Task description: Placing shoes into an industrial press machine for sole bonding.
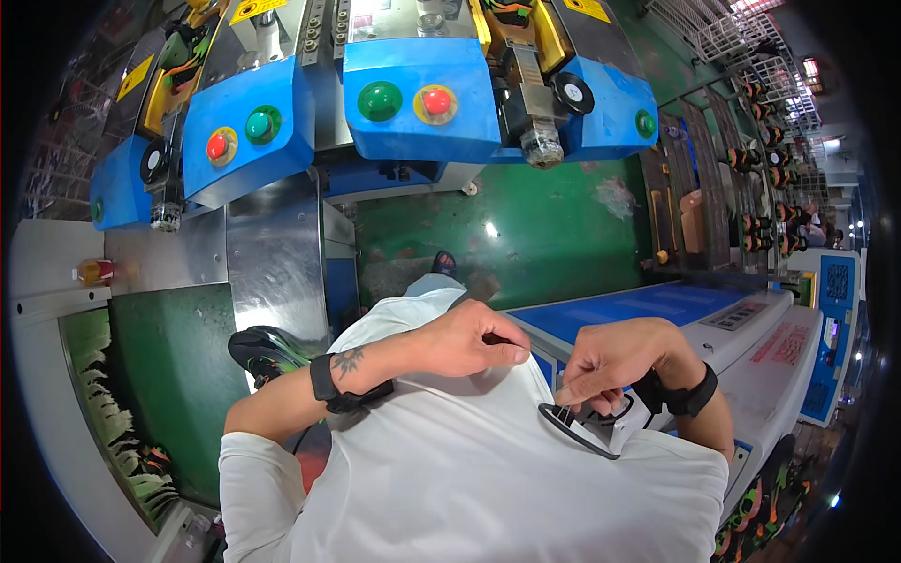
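My left hand (pixel 472 340) is curled in front of my white shirt, its thumb pointing right; its fingers are tucked under, and whatever they may hold is hidden. To its right, my right hand (pixel 608 364) bends downward. Its thumb and fingers pinch a white piece with a black looped edge (pixel 580 433), close against the shirt. Thin strands run beside the fingertips; its exact kind is unclear. Both wrists wear black bands. A black shoe with green trim (pixel 267 355) is at the left, beyond my left forearm.
Blue machines with red and green buttons (pixel 419 101) stand ahead. A metal surface (pixel 277 263) lies at left, and a blue-topped machine (pixel 648 308) at right. Racks with several shoes (pixel 765 174) stand far right. My sandalled foot (pixel 445 264) is on the green floor (pixel 526 216).
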`<state>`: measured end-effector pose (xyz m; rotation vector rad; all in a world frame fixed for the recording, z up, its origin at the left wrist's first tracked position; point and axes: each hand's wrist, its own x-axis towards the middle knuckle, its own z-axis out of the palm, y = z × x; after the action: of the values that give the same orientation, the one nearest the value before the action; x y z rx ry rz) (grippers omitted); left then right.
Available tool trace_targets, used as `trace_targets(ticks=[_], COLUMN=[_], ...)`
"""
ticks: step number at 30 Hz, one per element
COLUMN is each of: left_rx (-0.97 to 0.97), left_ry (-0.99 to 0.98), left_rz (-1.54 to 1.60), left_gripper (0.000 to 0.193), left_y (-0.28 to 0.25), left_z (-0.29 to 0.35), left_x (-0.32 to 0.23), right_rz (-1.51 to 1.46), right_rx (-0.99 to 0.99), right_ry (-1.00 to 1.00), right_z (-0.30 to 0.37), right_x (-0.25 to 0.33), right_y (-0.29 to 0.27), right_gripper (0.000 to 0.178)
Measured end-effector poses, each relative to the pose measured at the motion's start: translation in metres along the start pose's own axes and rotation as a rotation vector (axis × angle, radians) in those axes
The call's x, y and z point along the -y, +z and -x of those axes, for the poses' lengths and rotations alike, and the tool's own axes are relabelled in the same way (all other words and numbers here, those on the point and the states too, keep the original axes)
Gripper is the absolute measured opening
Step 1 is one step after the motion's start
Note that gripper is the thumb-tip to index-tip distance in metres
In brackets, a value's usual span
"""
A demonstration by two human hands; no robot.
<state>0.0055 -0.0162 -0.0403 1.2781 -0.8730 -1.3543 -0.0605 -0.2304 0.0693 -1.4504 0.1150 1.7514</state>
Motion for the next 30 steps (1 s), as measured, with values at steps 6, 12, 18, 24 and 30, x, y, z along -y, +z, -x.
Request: trace_targets(ticks=[6, 12, 18, 24, 30], left_rx=[-0.036, -0.039, -0.018, 0.161, 0.182], left_ry=[0.055, 0.063, -0.006, -0.007, 0.063], left_rz=[0.029, 0.060, 0.027, 0.000, -0.163], left_gripper=[0.021, 0.019, 0.021, 0.022, 0.038], left_y=[0.003, 0.003, 0.003, 0.012, -0.003], left_z=[0.001, 0.000, 0.003, 0.004, 0.014], left_x=[0.001, 0.003, 0.004, 0.006, -0.005], right_rz=[-0.023, -0.037, -0.034, 0.003, 0.618], right_rx=[-0.001, 0.022, -0.301, -0.871, -1.314], right_ry=[0.030, 0.044, -0.030, -0.522, -0.871], right_z=[-0.001, -0.003, 0.003, 0.034, 0.086], right_x=[0.000, -0.003, -0.007, 0.007, 0.128], right_y=[0.000, 0.001, -0.009, -0.047, -0.086], right_gripper=[0.046, 0.049, 0.050, 0.025, 0.030])
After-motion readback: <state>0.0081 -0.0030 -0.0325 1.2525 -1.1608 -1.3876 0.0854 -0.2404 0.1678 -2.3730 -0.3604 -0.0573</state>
